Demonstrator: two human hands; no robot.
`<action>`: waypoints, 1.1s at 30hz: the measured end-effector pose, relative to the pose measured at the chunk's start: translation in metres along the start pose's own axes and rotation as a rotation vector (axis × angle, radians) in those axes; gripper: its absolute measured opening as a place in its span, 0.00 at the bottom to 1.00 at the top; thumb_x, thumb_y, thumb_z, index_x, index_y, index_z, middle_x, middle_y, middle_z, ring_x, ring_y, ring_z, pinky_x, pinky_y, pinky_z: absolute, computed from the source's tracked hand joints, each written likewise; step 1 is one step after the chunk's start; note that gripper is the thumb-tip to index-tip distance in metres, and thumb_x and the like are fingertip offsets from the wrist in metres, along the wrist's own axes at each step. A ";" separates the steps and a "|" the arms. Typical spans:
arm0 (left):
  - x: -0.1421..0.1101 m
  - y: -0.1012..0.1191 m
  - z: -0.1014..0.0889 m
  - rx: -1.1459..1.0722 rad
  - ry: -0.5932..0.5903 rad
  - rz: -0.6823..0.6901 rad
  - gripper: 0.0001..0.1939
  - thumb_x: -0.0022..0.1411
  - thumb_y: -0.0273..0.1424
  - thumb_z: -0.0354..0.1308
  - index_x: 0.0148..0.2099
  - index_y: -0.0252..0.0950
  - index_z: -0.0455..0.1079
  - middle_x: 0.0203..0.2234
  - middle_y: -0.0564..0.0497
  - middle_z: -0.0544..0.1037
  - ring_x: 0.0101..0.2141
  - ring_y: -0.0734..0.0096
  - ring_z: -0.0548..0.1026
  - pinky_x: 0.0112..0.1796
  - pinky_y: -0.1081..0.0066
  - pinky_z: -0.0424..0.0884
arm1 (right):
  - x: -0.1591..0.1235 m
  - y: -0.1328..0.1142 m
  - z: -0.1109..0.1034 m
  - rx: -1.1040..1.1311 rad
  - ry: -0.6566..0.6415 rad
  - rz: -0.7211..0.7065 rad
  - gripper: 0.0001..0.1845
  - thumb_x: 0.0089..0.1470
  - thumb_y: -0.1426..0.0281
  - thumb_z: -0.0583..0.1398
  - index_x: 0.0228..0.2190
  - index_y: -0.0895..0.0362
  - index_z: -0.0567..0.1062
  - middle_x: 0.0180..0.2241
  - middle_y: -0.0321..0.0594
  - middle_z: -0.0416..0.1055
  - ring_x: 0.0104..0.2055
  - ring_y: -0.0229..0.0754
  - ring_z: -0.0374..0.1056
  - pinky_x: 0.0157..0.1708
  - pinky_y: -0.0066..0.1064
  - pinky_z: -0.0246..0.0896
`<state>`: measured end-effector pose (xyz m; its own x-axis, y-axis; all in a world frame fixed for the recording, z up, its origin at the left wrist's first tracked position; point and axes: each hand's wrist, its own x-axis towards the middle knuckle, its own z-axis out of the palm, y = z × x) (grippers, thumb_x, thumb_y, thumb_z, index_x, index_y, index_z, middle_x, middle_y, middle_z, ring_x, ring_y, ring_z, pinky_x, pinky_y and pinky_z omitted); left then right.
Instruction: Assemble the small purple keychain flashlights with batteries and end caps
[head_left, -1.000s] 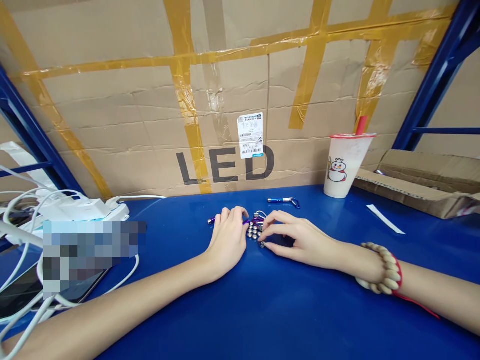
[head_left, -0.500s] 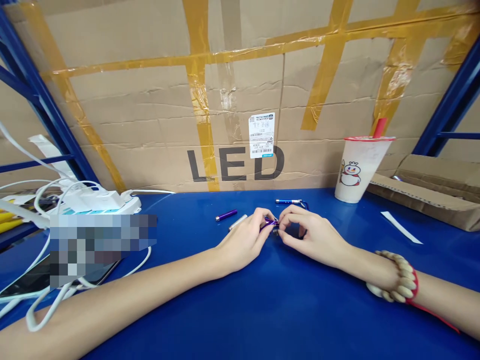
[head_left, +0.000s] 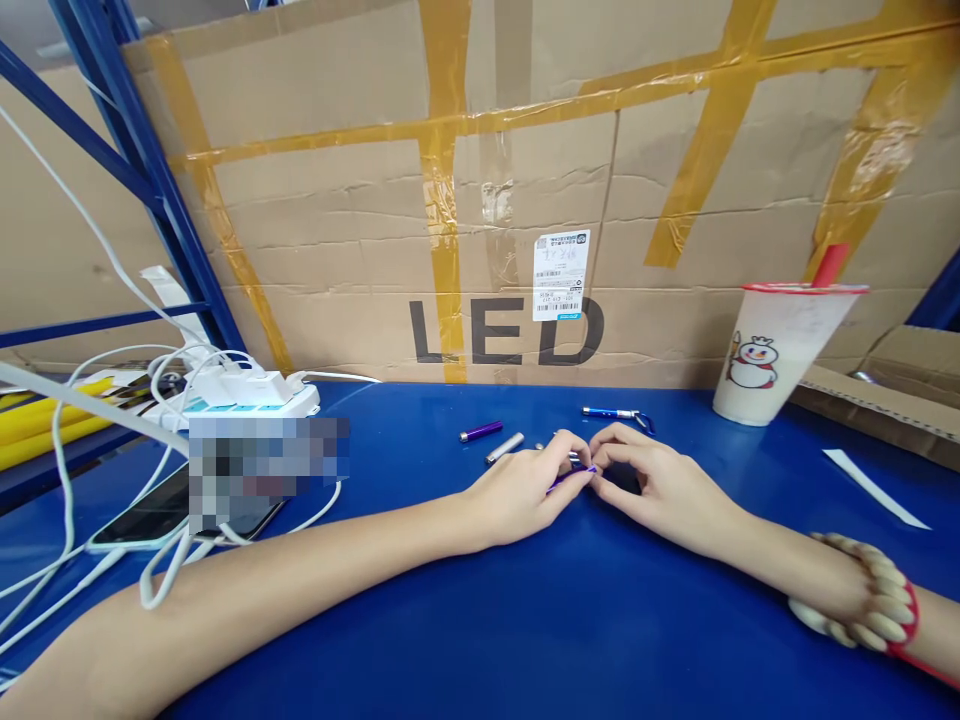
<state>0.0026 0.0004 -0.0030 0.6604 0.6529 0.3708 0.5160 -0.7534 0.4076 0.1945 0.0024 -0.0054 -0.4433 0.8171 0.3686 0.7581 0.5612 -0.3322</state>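
My left hand [head_left: 525,495] pinches a slim purple metal tube [head_left: 561,480], partly hidden by its fingers. My right hand [head_left: 667,485] is curled, with thumb and fingertips closed at the right end of that tube, touching the left fingertips. What else those fingertips cover cannot be made out. Just beyond the hands lie a purple cylinder [head_left: 481,431] and a silver cylinder [head_left: 505,448]. Behind the right hand rests a blue pen-like metal tube [head_left: 606,412] with a silver section and a blue clip at its end.
A drink cup [head_left: 784,355] with a red straw stands at the back right, near an open cardboard box [head_left: 885,405] and a white strip [head_left: 876,488]. White cables, a power strip [head_left: 255,405] and a phone [head_left: 142,505] crowd the left. A large carton [head_left: 337,250] forms the back.
The view has swung left, so everything appears further right. My fingertips have come together at the purple tube, which has tilted and is now partly covered.
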 end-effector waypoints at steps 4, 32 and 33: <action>0.000 -0.001 0.001 -0.043 0.015 0.026 0.09 0.65 0.33 0.43 0.46 0.37 0.54 0.21 0.57 0.64 0.22 0.77 0.65 0.25 0.77 0.59 | 0.000 0.002 0.001 0.032 -0.005 -0.024 0.14 0.57 0.60 0.49 0.32 0.54 0.70 0.40 0.40 0.66 0.33 0.38 0.65 0.30 0.31 0.61; -0.002 0.001 -0.003 -0.027 0.124 0.028 0.10 0.66 0.33 0.43 0.48 0.37 0.55 0.42 0.48 0.70 0.44 0.68 0.69 0.41 0.69 0.65 | -0.001 0.005 0.005 -0.055 -0.177 -0.153 0.18 0.58 0.57 0.48 0.30 0.54 0.71 0.21 0.36 0.66 0.21 0.36 0.60 0.22 0.27 0.53; -0.002 0.001 -0.003 -0.022 0.128 0.034 0.10 0.66 0.33 0.43 0.48 0.37 0.55 0.41 0.48 0.70 0.43 0.69 0.69 0.41 0.70 0.65 | -0.001 0.005 0.006 -0.062 -0.172 -0.151 0.19 0.58 0.57 0.47 0.30 0.55 0.70 0.21 0.36 0.65 0.21 0.36 0.60 0.21 0.27 0.52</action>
<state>0.0003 -0.0018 -0.0009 0.6018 0.6328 0.4873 0.4815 -0.7742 0.4108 0.1957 0.0049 -0.0124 -0.6247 0.7381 0.2550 0.7026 0.6738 -0.2289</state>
